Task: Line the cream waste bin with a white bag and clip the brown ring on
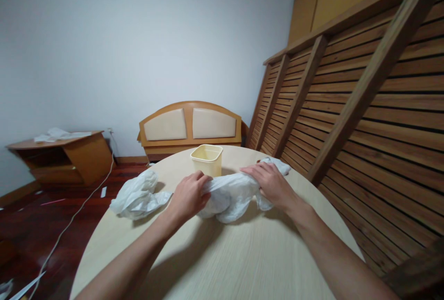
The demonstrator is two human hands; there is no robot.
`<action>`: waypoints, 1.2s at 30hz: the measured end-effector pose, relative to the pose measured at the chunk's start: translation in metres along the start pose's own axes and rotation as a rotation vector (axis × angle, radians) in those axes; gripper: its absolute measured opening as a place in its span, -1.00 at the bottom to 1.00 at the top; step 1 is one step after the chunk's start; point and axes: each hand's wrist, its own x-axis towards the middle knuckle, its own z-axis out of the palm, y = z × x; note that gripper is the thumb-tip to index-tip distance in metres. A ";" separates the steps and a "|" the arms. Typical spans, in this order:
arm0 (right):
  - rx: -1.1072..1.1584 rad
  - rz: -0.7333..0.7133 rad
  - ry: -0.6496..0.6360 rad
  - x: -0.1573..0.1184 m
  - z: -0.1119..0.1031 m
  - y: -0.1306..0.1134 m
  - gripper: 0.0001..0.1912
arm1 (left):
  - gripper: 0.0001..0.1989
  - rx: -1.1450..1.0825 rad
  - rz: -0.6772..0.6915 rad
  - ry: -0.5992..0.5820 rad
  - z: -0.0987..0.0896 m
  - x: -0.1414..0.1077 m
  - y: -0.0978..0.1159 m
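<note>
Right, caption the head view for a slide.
Left hand and right hand hold crumpled white plastic at a round pale table, near a square yellow tub.

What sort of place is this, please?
Probably a bedroom or storage room: a padded headboard stands by the wall, slatted wooden panels lean beside it, and a low cabinet sits left.

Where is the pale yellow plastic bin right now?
In the head view, the pale yellow plastic bin stands near the round table's far edge, just beyond the left hand.
</note>
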 end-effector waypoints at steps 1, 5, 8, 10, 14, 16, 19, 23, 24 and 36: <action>-0.033 0.009 0.020 0.000 -0.001 0.001 -0.30 | -0.62 -0.004 -0.016 0.003 -0.002 0.000 -0.001; -0.101 0.062 0.038 -0.001 0.001 0.004 -0.22 | -0.66 -0.042 -0.022 -0.043 -0.005 -0.002 0.000; -0.059 0.080 -0.057 -0.006 0.006 0.006 -0.10 | -0.49 -0.046 0.008 -0.053 0.001 -0.005 0.002; 0.011 0.070 -0.155 -0.011 0.012 0.006 -0.10 | -0.27 -0.033 -0.016 -0.106 0.007 -0.008 0.004; 0.155 0.076 -0.339 -0.020 0.024 0.004 0.03 | 0.00 -0.052 -0.066 -0.227 0.019 -0.013 0.008; 0.206 0.111 -0.402 -0.022 0.031 0.002 0.20 | 0.08 -0.085 -0.072 -0.252 0.024 -0.015 0.008; 0.240 0.176 -0.431 -0.022 0.043 -0.002 0.25 | 0.13 -0.158 -0.088 -0.273 0.032 -0.017 0.006; 0.265 0.191 -0.390 -0.019 0.053 -0.007 -0.03 | 0.11 -0.213 -0.108 -0.259 0.045 -0.017 -0.001; 0.272 0.188 -0.387 -0.017 0.054 -0.008 -0.10 | 0.09 -0.221 -0.110 -0.249 0.048 -0.018 -0.003; 0.025 0.051 -0.056 0.001 0.025 -0.003 -0.44 | -0.37 -0.107 -0.178 0.040 0.021 -0.019 -0.006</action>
